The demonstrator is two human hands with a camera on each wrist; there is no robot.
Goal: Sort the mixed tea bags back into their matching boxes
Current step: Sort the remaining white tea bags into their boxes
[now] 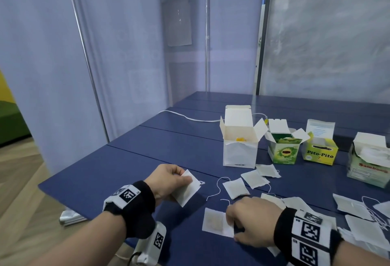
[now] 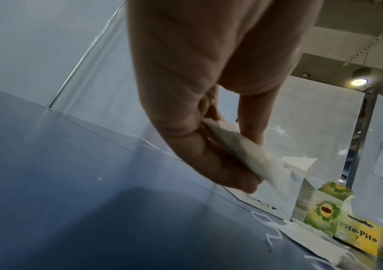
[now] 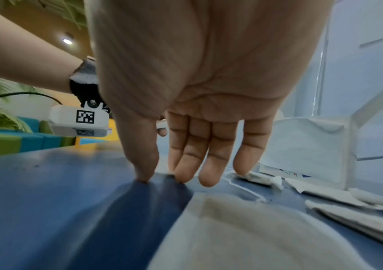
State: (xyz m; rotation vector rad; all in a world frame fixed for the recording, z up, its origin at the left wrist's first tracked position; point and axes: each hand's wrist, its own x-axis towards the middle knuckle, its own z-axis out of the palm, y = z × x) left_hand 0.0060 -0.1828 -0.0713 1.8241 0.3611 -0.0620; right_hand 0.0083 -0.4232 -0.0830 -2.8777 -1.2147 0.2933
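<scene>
Above the table [image 1: 130, 160], left hand [image 1: 168, 181] pinching tea bag [image 1: 186, 189], right hand [image 1: 253, 221] flat, fingers straight.

We read "Pito-Pito" and "7" on the yellow box [image 1: 320, 153]; "Sambong", partly legible, on the rightmost box [image 1: 369, 166].

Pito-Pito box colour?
Yellow, with black lettering: the Pito-Pito box, clearest in the head view.

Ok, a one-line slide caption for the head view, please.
Left hand holds one tea bag over the blue table; right hand reaches another.
</scene>
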